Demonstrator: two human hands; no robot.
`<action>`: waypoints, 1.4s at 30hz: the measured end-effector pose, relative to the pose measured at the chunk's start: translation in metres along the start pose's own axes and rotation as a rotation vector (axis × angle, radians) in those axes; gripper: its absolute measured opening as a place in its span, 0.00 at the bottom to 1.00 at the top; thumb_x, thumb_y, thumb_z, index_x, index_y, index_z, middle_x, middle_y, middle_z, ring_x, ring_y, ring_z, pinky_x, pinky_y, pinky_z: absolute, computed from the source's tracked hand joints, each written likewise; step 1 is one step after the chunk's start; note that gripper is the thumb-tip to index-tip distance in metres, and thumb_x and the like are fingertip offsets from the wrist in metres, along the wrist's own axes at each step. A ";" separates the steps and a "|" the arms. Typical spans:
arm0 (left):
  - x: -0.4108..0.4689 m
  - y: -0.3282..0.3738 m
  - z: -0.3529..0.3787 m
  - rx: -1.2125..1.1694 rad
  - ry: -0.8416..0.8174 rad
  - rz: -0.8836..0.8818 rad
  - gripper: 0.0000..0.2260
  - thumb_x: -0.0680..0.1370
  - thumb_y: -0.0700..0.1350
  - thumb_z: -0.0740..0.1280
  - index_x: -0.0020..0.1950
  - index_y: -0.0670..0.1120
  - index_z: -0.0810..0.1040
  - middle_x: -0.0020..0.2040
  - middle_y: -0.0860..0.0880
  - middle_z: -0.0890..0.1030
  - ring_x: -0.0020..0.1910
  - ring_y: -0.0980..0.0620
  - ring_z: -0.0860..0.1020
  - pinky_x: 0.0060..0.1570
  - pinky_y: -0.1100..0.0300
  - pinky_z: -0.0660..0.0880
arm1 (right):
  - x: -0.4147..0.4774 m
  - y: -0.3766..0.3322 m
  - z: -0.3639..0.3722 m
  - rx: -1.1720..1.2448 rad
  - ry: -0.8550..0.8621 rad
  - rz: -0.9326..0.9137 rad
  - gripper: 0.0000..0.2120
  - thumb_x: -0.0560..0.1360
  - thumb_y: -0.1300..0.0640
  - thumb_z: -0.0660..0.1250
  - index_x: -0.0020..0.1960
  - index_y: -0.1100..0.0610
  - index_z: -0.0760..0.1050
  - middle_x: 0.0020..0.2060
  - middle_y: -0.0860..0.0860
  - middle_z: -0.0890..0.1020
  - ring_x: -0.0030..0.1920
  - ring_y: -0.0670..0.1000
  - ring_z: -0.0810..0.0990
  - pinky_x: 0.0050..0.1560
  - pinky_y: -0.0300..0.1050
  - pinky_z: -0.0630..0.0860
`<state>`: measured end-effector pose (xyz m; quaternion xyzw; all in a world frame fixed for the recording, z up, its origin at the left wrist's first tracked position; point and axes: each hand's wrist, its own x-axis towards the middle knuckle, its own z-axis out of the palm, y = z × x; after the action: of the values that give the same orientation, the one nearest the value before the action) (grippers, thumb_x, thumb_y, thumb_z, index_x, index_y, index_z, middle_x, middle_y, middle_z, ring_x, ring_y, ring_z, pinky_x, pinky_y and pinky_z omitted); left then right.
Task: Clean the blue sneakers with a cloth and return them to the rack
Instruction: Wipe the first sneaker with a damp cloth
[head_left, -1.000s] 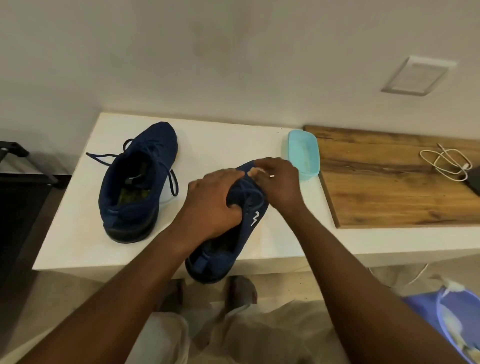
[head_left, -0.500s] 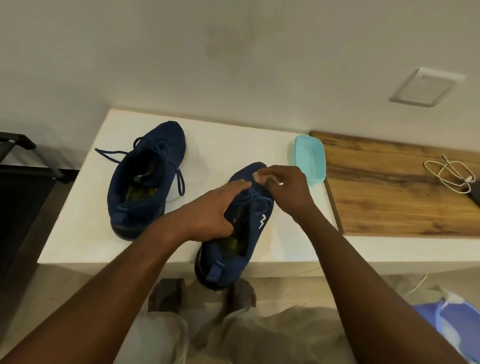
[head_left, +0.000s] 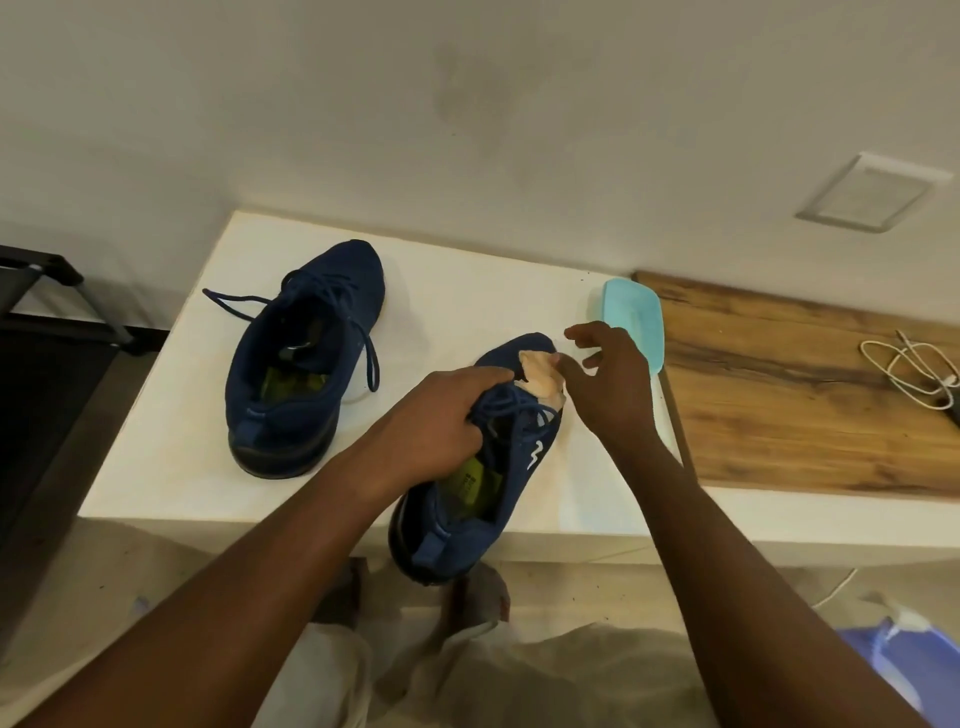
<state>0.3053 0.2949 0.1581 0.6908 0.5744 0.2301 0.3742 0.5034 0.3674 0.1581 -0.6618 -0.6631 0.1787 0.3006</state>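
Observation:
Two dark blue sneakers are on the white table (head_left: 457, 291). One sneaker (head_left: 306, 353) stands alone at the left, laces loose. The other sneaker (head_left: 519, 467) lies near the front edge with its heel past the edge. My left hand (head_left: 436, 421) grips it over the laces and tongue. A small pale cloth (head_left: 543, 376) sits crumpled on its toe. My right hand (head_left: 610, 384) hovers beside the toe with fingers spread, and its thumb touches the cloth's right edge.
A light teal tray (head_left: 636, 322) lies at the table's right end, against a wooden board (head_left: 805, 405) holding a white cable (head_left: 909, 374). A black rack (head_left: 47, 296) stands at the left. A blue basin (head_left: 909, 670) sits on the floor at lower right.
My right hand has let go of its pinch on the cloth and spread its fingers, leaving the cloth bunched on the toe. My left hand keeps its hold on the sneaker.

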 end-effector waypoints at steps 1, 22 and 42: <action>0.000 0.000 0.000 -0.002 0.000 0.002 0.31 0.76 0.32 0.63 0.77 0.51 0.69 0.72 0.49 0.75 0.69 0.50 0.74 0.64 0.65 0.66 | -0.001 0.000 -0.002 0.011 0.032 -0.051 0.07 0.76 0.52 0.70 0.54 0.48 0.78 0.50 0.43 0.80 0.44 0.42 0.77 0.42 0.28 0.70; 0.000 -0.004 0.008 -0.027 0.125 -0.058 0.20 0.74 0.33 0.64 0.64 0.46 0.77 0.59 0.48 0.81 0.58 0.48 0.80 0.57 0.53 0.78 | 0.005 -0.015 0.008 -0.281 -0.265 -0.076 0.09 0.78 0.57 0.67 0.54 0.57 0.84 0.49 0.53 0.84 0.48 0.53 0.81 0.48 0.40 0.72; -0.011 0.024 0.000 0.056 0.345 0.087 0.14 0.78 0.35 0.61 0.59 0.45 0.80 0.48 0.48 0.84 0.45 0.48 0.82 0.50 0.53 0.79 | -0.005 -0.049 -0.023 0.076 -0.403 -0.284 0.14 0.75 0.64 0.65 0.53 0.52 0.85 0.46 0.45 0.83 0.47 0.43 0.80 0.47 0.32 0.75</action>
<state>0.3172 0.2825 0.1784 0.6752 0.6059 0.3451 0.2405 0.4800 0.3557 0.2062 -0.5010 -0.7889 0.2878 0.2091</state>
